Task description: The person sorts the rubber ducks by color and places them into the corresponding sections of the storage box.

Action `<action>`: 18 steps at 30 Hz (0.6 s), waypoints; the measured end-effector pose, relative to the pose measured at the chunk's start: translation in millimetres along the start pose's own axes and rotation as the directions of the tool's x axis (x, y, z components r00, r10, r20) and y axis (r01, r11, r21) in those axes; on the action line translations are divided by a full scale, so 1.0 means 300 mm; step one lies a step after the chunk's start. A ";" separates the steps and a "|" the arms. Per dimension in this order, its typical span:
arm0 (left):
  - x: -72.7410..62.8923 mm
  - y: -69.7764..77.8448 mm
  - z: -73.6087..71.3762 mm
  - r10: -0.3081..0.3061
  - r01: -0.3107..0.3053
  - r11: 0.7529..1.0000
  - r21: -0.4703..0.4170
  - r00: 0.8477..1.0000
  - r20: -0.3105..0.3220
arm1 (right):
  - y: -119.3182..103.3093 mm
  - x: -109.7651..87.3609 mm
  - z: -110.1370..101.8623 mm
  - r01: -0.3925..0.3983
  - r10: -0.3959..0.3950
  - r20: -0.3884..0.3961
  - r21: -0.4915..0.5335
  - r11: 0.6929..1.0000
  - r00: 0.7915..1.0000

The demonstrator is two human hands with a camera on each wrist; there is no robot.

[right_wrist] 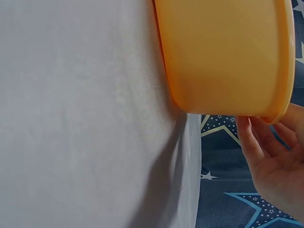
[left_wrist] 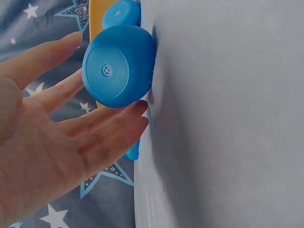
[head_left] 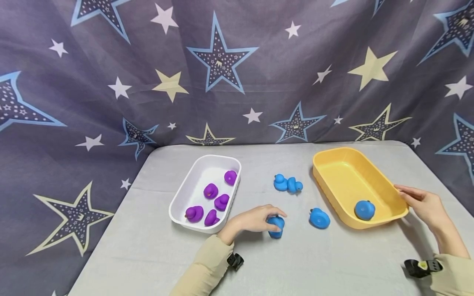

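Across a dark grey-blue fabric backdrop, small crown emblems are printed inside several of the larger outlined stars. On the black wrist device strapped at the right beige sleeve, a yellow-green patch is shown, any marking on it too small to be read; a second black wrist device is worn at the left beige sleeve. On the flat base of a rounded blue rubber-like duck, a small round cross-marked spot can be made out.

That duck is laid on its side on a pale grey cloth-covered table, loosely surrounded by the left hand: the fingers are extended behind it, and the thumb is held just apart in the left wrist view. By the right hand, the rim of a rounded rectangular yellow plastic basin is gripped at its right side.

Between the left hand and the basin, one blue duck is lying with its base showing; farther back, two blue ducks are set touching. One more blue duck is contained in the basin, making five blue ones. Five purple rubber-like ducks are held in a rectangular white plastic tray, by whose near corner the left forearm is placed.
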State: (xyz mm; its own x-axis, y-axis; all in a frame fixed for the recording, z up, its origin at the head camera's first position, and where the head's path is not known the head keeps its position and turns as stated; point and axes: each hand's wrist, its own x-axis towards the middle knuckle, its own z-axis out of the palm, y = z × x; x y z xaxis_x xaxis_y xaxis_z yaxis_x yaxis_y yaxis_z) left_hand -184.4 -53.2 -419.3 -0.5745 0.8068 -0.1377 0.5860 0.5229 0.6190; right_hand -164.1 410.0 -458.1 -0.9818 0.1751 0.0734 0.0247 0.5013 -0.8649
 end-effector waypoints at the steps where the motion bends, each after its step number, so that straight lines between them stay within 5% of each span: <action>1: 0.000 0.000 0.001 -0.002 0.002 1.000 -0.001 1.000 -0.001 | 0.008 0.003 0.001 -0.009 0.009 -0.008 0.002 1.000 1.000; 11: 0.005 -0.001 0.012 -0.017 0.017 1.000 -0.001 1.000 0.002 | 0.028 0.017 -0.001 -0.014 0.015 0.006 -0.058 0.998 1.000; 18: 0.013 -0.006 0.017 -0.016 0.016 1.000 -0.011 1.000 0.003 | -0.061 -0.019 0.007 0.003 -0.003 0.009 -0.033 0.999 1.000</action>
State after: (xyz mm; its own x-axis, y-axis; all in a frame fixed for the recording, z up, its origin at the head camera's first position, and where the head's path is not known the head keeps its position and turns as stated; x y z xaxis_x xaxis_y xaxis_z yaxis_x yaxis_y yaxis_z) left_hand -184.8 -49.6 -424.8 -0.5821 0.7991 -0.1502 0.5703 0.5329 0.6251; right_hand -159.4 398.1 -443.6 -0.9835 0.1660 0.0715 0.0277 0.5292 -0.8480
